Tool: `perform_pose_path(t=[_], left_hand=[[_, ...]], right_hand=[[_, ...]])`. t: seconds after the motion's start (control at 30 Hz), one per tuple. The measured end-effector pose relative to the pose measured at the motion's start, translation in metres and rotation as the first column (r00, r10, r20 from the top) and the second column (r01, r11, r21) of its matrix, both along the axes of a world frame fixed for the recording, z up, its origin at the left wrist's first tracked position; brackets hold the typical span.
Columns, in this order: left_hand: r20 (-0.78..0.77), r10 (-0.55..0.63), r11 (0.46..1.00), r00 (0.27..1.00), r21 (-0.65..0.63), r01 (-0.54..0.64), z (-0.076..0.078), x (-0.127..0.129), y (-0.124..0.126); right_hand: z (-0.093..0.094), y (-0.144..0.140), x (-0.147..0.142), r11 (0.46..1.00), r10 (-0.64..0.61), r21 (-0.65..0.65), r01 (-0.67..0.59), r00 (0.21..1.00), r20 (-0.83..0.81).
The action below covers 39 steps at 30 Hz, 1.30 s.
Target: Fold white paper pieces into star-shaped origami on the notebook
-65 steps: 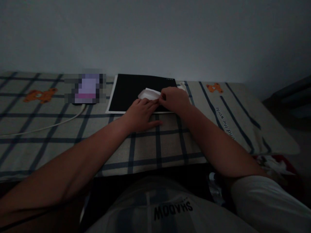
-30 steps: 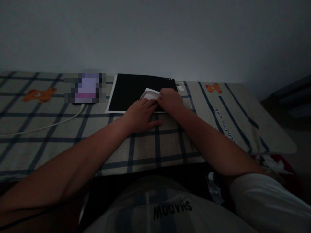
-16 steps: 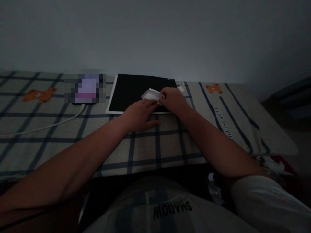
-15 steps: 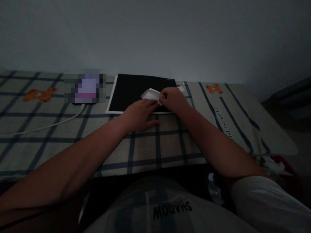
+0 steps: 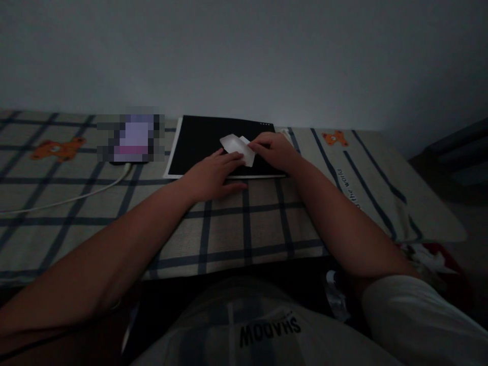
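Observation:
A small folded piece of white paper (image 5: 235, 145) lies on a black sheet or folder with a pale edge (image 5: 202, 134). My right hand (image 5: 276, 148) pinches the paper's right side between thumb and fingers. My left hand (image 5: 213, 175) is spread palm down at the near edge of the black sheet, its fingertips resting on the paper's lower left part. The left thumb points right, over the cloth. The exact folds of the paper are hard to make out in the dim light.
A checked cloth (image 5: 229, 239) with orange bear prints covers the table, which meets a plain wall (image 5: 244, 61). To the left lies a phone (image 5: 133, 134) with a white cable (image 5: 95, 193) plugged in. Below the table's front edge is a clear bottle (image 5: 336, 297).
The paper has turned and shows more of its folded surface. My left hand has shifted slightly left, and my right hand has moved a little to the right, away from the left fingers.

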<state>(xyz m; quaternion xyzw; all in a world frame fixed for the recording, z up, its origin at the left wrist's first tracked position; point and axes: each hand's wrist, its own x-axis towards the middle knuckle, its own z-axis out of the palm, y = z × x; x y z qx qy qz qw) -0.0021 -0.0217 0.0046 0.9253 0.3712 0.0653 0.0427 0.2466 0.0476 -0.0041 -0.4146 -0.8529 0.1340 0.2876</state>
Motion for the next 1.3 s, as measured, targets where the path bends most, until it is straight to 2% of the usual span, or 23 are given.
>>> perform_pose_path(t=[0.13, 0.27, 0.43, 0.57, 0.77, 0.97, 1.3], left_hand=[[0.011, 0.089, 0.984, 0.996, 0.153, -0.090, 0.000, 0.002, -0.004], [-0.024, 0.164, 0.975, 0.986, 0.159, -0.158, 0.003, 0.005, -0.009], [-0.045, 0.125, 0.987, 0.991, 0.111, -0.119, 0.003, 0.003, -0.005], [-0.041, 0.032, 0.999, 0.999, 0.020, -0.031, 0.005, -0.003, 0.001], [0.024, -0.017, 1.000, 1.000, 0.001, 0.017, 0.004, -0.010, 0.008], [0.080, -0.023, 1.000, 0.997, 0.022, 0.022, 0.002, -0.014, 0.010], [0.033, 0.020, 1.000, 0.999, 0.010, -0.021, 0.001, -0.013, 0.010]], right_hand=[[-0.007, 0.005, 0.000, 0.997, 0.068, 0.022, -0.069, 0.998, 0.014], [-0.012, 0.009, 0.002, 0.993, 0.094, 0.071, -0.094, 0.996, 0.005], [-0.012, 0.011, 0.006, 0.989, 0.122, 0.093, -0.119, 0.992, -0.023], [-0.007, 0.009, 0.009, 0.987, 0.125, 0.100, -0.124, 0.992, -0.007], [-0.001, -0.003, 0.007, 0.991, 0.110, 0.057, -0.119, 0.984, 0.138], [-0.004, -0.005, 0.004, 0.994, 0.083, 0.057, -0.098, 0.970, 0.227], [-0.006, -0.009, 0.001, 0.996, 0.044, 0.054, -0.066, 0.936, 0.349]])
